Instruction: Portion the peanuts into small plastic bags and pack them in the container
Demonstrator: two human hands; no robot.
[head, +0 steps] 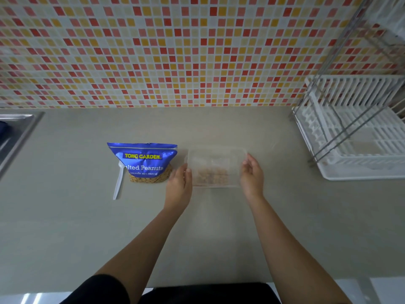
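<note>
Seen from a head-worn camera looking down, your two bare forearms reach out over a plain grey-beige table [197,227] set against a wall of small red, orange and cream mosaic tiles [153,51]. Between your hands sits a clear, rectangular plastic container [215,159], resting on the table. A light brown mass of peanuts [211,174] shows through its near half, too blurred to tell whether they are in small bags or whether a lid is on. Your left hand [179,183] lies with fairly straight fingers flat against the container's left end. Your right hand [252,174] is at the right end with loosely bent fingers, and you cannot tell whether they grip the rim or only touch it. Just left of the container stands a blue foil peanut bag [142,161] with yellow lettering, its top unsealed, and a white plastic spoon [118,183] lies beside it on the far left. A steel sink [15,132] edges the left side, and a white plastic dish rack [355,132] sits at the right. This looks like the packing step, near the end of the task. The next move probably calls for steadying the container with both hands evenly, so it neither tips nor slides into the peanut bag.
</note>
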